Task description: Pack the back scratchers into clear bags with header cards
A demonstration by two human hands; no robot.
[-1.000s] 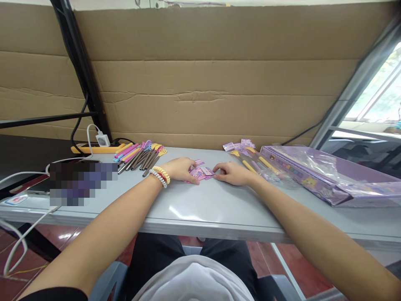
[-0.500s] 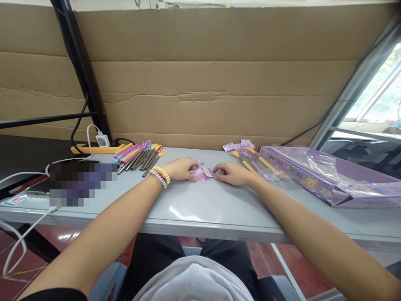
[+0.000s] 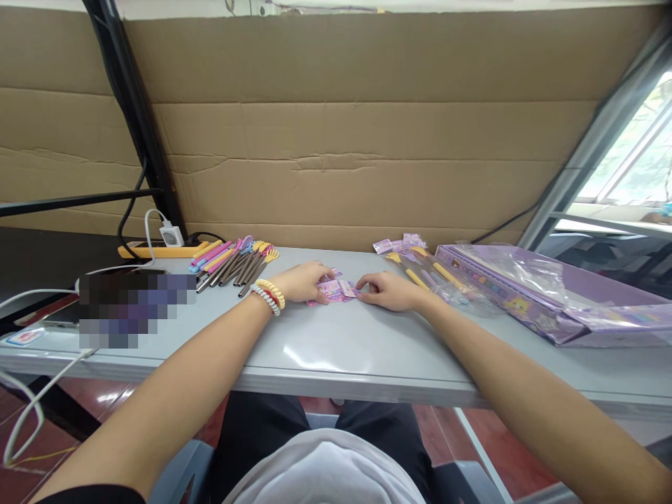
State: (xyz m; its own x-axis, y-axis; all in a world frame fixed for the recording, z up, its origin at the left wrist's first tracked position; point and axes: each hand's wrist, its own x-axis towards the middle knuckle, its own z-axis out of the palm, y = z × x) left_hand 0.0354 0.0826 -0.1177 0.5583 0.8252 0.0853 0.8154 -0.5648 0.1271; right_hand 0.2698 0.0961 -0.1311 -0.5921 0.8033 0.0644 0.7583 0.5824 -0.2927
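Small pink-and-purple printed cards [image 3: 332, 288] lie in a loose, overlapping cluster on the table. My left hand [image 3: 303, 281], with beaded bracelets at the wrist, is over their left side, fingers curled and the thumb on a card. My right hand [image 3: 389, 290] rests at the right edge of the cluster, its thumb and index fingertips brought together at a card's corner. The exact grip under the fingertips is too small to make out. Left of my left hand lies a pile of back scratchers [image 3: 239, 264] with metal shafts, claw heads and coloured handles.
Bagged back scratchers [image 3: 414, 269] with purple header cards lie right of my right hand. Beyond them stands an open purple display box [image 3: 530, 301] with clear plastic in it. A yellow power strip [image 3: 139, 250], white cable [image 3: 31, 290] and blurred-out dark item [image 3: 136, 308] occupy the left.
My left hand's fingers have shifted slightly over the cards and drawn in a little, showing more of the cluster. My right hand has stayed in place.
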